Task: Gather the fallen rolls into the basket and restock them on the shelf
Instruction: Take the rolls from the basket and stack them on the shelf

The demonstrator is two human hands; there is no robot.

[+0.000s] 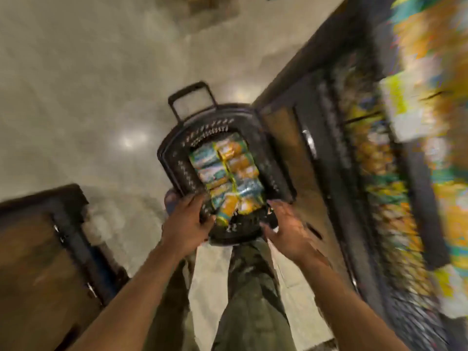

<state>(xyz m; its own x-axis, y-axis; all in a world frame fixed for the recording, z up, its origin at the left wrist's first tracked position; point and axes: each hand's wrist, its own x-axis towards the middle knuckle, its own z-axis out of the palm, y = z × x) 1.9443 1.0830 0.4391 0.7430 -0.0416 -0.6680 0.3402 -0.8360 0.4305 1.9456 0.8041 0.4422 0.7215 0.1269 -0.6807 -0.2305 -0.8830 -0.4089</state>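
Since only the head view is supplied, all entries are drawn from it; heavy motion blur is noted, worst at the right edge.

Item: basket (174, 158), black, perforated walls, with a pull handle (190, 97) raised at its far end. It is seen from above, in front of the person's trousers (250, 287); whether it is resting on the floor (88, 97) or lifted off it cannot be told.

Item: rolls (225, 173), in orange and teal wrappers, packed inside the basket in rows, with one or two tilted loosely at the near end. No roll is seen on the floor.

Item: left hand (188, 219), fingers curled over the basket's near left corner, which is gripped.

Item: right hand (286, 231), fingers spread and relaxed just beside the near right corner; contact with the rim cannot be confirmed.

Item: shelf (316, 62), dark-framed, to the right, stocked with similarly coloured packs (410, 224).

Item: wooden cabinet (33, 274), lower left.

Step in hand: gathering is judged complete, and the loaded basket is being taken up or positioned. Restocking is not yet begun.

Next move: a firm grip by the right hand, the basket kept level and brought beside the shelf, then rolls taken out singly.
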